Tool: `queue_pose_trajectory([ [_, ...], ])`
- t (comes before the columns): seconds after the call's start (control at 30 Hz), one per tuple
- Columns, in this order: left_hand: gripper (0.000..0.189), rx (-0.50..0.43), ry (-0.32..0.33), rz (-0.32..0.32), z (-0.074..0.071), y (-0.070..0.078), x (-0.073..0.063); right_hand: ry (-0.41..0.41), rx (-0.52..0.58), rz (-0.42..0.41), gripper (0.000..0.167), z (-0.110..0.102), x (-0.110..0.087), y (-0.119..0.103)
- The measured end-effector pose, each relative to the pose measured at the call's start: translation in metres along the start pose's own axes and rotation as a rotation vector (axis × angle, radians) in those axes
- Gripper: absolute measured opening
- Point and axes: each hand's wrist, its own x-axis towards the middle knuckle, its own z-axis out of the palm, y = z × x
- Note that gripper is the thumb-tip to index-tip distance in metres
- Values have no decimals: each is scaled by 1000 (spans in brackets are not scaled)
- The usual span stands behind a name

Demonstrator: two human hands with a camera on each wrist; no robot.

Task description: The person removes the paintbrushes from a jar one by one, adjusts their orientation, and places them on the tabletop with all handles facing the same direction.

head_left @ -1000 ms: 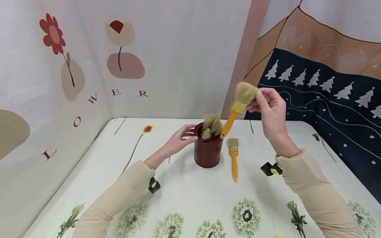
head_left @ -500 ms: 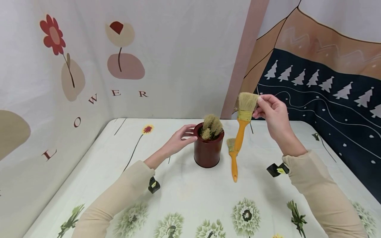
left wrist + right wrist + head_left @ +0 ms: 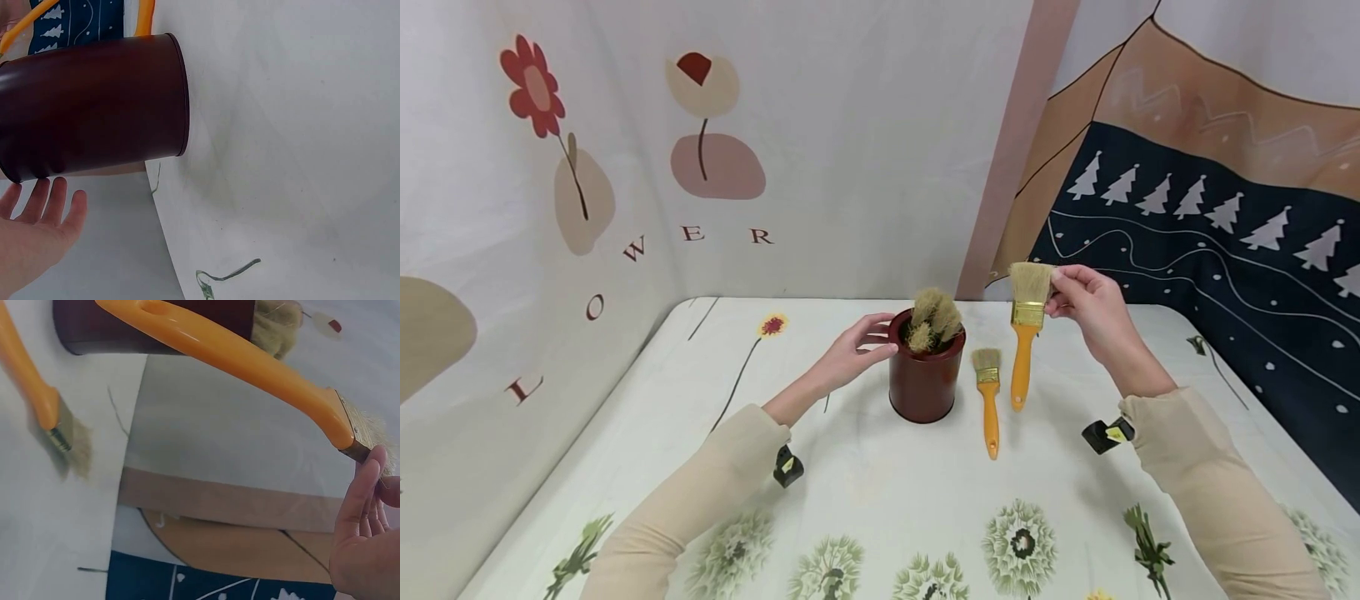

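The held brush (image 3: 1024, 335) has come lower and straightened, bristles up, right of the can (image 3: 922, 383). The right grip (image 3: 1093, 308) pinches its bristles near the ferrule. It should be light, soft there, with a stiff, slick handle; the neck probably holds firmer. The left grip (image 3: 853, 350), fingers spread, touches the can's left rim. Handles below the bristle heads (image 3: 934, 317) inside are hidden.

Pinches an orange-handled brush (image 3: 240, 356) at its bristle end with the right hand (image 3: 365, 540). Points the handle away from the hand, in front of a dark red can (image 3: 94, 334) with pale bristles (image 3: 276, 331) at its mouth. Well apart from the hand, shows another brush (image 3: 34, 394) on a white surface (image 3: 56, 537).
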Motion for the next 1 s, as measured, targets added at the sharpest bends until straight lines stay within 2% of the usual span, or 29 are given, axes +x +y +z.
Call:
queue_pose_trajectory([
  [0.13, 50, -2, 2, 5, 0, 0, 0, -24, -12, 41, 16, -4, 3, 11],
  [0.3, 50, 2, 3, 5, 0, 0, 1, -30, -130, 108, 22, -11, 10, 31],
  [0.47, 49, 7, 2, 1, 0, 1, 0, 5, -136, 127, 46, -66, 77, 152],
  [0.53, 49, 11, 2, -1, 0, 1, 0, 15, -115, 134, 51, -84, 96, 190],
  [0.6, 49, 12, 2, -1, 0, 1, 0, 15, -99, 169, 46, -82, 91, 184],
  [0.73, 49, 11, 4, 0, 0, 1, 0, -28, -153, 233, 39, -56, 51, 124],
  [0.83, 50, 15, 7, -1, 0, 2, 0, -49, -203, 265, 40, -36, 25, 87],
  [0.9, 50, 18, 6, -1, 0, 1, 0, -42, -199, 304, 40, -29, 17, 79],
  [1.0, 50, 19, 4, -3, 0, 1, 0, -44, -171, 358, 39, -28, 15, 81],
])
